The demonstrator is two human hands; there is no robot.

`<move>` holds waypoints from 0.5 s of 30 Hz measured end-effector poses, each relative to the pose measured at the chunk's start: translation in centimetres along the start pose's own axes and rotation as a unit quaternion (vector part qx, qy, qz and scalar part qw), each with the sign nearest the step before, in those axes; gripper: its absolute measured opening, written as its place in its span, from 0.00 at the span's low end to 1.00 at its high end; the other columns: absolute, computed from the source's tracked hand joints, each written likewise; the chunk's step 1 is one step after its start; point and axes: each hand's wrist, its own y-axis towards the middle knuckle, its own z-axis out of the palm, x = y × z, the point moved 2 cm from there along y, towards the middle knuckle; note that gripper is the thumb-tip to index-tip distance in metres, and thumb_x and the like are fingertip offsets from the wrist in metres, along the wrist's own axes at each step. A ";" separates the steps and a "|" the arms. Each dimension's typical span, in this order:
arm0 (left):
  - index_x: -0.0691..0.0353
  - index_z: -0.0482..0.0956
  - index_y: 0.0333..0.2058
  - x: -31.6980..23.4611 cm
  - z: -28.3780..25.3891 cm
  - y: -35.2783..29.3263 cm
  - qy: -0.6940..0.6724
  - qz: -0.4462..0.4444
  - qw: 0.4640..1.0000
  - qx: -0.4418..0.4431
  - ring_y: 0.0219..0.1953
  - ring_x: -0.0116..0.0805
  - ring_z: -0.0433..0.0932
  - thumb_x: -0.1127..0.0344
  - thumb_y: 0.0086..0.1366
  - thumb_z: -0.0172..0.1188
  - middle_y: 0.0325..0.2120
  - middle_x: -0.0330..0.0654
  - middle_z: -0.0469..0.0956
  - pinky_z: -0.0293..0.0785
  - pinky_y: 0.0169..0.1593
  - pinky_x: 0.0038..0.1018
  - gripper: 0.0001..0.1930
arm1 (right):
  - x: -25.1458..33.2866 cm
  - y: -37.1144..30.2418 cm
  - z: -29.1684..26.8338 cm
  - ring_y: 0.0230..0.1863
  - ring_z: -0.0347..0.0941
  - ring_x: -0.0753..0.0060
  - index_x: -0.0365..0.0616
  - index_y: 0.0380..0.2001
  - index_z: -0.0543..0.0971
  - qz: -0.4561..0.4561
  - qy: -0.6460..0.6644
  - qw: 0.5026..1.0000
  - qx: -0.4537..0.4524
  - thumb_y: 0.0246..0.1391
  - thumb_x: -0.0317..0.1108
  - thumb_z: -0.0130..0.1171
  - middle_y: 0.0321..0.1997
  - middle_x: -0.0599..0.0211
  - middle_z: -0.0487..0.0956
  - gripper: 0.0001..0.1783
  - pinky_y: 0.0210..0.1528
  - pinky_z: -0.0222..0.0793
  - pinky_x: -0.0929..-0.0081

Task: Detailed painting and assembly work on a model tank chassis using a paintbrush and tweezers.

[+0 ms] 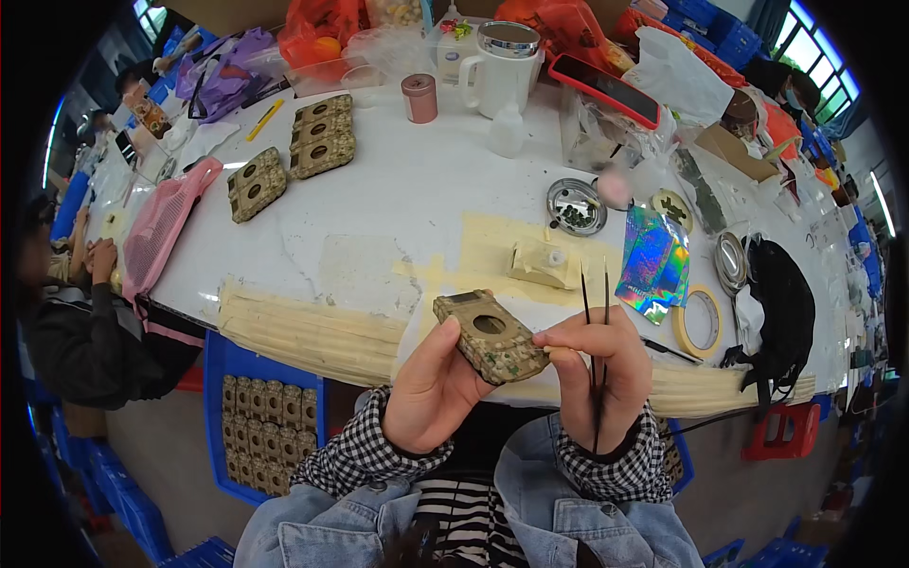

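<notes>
A camouflage-patterned plastic casing with a round hole is tilted above the front edge of the table. My left hand grips it from the left, the thumb on its near edge. In my right hand black tweezers are held with their tips pointing up and apart. The right thumb and forefinger pinch together at the casing's right corner; whether a small piece lies between them I cannot make out. Just beyond stands a small tape-covered block with a pale knob on top.
More camouflage casings lie at the back left, and several fill a blue crate below the table. To the right are a round metal dish with small dark green pieces, holographic sheets and a tape roll. A white mug stands behind.
</notes>
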 end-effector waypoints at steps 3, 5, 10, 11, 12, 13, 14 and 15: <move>0.61 0.52 0.63 -0.1 0.1 0.0 -0.003 0.003 1.000 -0.004 0.57 0.38 0.69 0.51 0.71 0.39 0.56 0.44 0.66 0.67 0.60 0.39 0.28 | -0.2 0.1 0.0 0.32 0.71 0.67 0.39 0.36 0.76 -0.008 0.010 1.000 -0.026 0.51 0.24 0.60 0.29 0.62 0.76 0.07 0.38 0.67 0.75; 0.61 0.53 0.63 -0.2 0.1 0.0 -0.007 0.004 1.000 -0.003 0.57 0.38 0.69 0.52 0.71 0.39 0.58 0.44 0.64 0.68 0.60 0.39 0.27 | -0.7 0.4 -0.4 0.30 0.71 0.68 0.38 0.34 0.76 -0.027 0.005 0.998 -0.057 0.51 0.23 0.61 0.28 0.63 0.76 0.07 0.35 0.66 0.75; 0.62 0.53 0.62 -1.0 -0.7 -0.4 -0.029 0.054 0.998 0.001 0.58 0.39 0.67 0.54 0.71 0.40 0.62 0.43 0.57 0.69 0.60 0.40 0.26 | -2.6 2.4 -1.7 0.26 0.69 0.66 0.38 0.30 0.77 -0.037 -0.175 0.971 -0.157 0.47 0.22 0.63 0.26 0.61 0.74 0.06 0.29 0.63 0.75; 0.62 0.53 0.62 -1.3 -1.0 -0.6 -0.040 0.066 0.997 0.005 0.59 0.39 0.67 0.54 0.71 0.40 0.63 0.43 0.55 0.69 0.60 0.41 0.26 | -2.9 3.0 -1.7 0.25 0.69 0.65 0.38 0.30 0.77 -0.049 -0.202 0.966 -0.154 0.47 0.22 0.63 0.26 0.61 0.74 0.06 0.28 0.63 0.74; 0.62 0.52 0.63 -1.4 -1.3 -0.6 -0.064 0.085 0.994 0.005 0.60 0.41 0.65 0.54 0.72 0.40 0.64 0.45 0.54 0.70 0.60 0.42 0.26 | -3.3 3.4 -1.8 0.25 0.69 0.64 0.39 0.30 0.77 -0.060 -0.230 0.960 -0.149 0.46 0.22 0.64 0.26 0.61 0.73 0.06 0.28 0.63 0.73; 0.62 0.52 0.63 -1.6 -1.5 -0.6 -0.089 0.105 0.990 0.011 0.60 0.42 0.65 0.54 0.72 0.40 0.64 0.46 0.53 0.70 0.60 0.43 0.26 | -3.7 3.7 -1.7 0.25 0.69 0.63 0.39 0.30 0.77 -0.071 -0.257 0.953 -0.145 0.46 0.23 0.64 0.26 0.61 0.73 0.07 0.27 0.63 0.73; 0.62 0.52 0.63 -1.9 -1.8 -0.6 -0.113 0.124 0.986 0.016 0.60 0.42 0.64 0.55 0.72 0.40 0.64 0.47 0.53 0.70 0.60 0.43 0.26 | -4.2 3.9 -1.7 0.26 0.70 0.61 0.39 0.30 0.77 -0.072 -0.271 0.950 -0.134 0.45 0.24 0.65 0.26 0.61 0.73 0.07 0.29 0.64 0.69; 0.62 0.52 0.63 -2.2 -2.1 -0.7 -0.138 0.144 0.980 0.019 0.61 0.43 0.64 0.55 0.72 0.40 0.64 0.48 0.52 0.70 0.59 0.44 0.27 | -4.5 4.0 -1.5 0.27 0.70 0.60 0.39 0.30 0.77 -0.068 -0.286 0.949 -0.118 0.45 0.24 0.65 0.26 0.61 0.73 0.07 0.29 0.64 0.69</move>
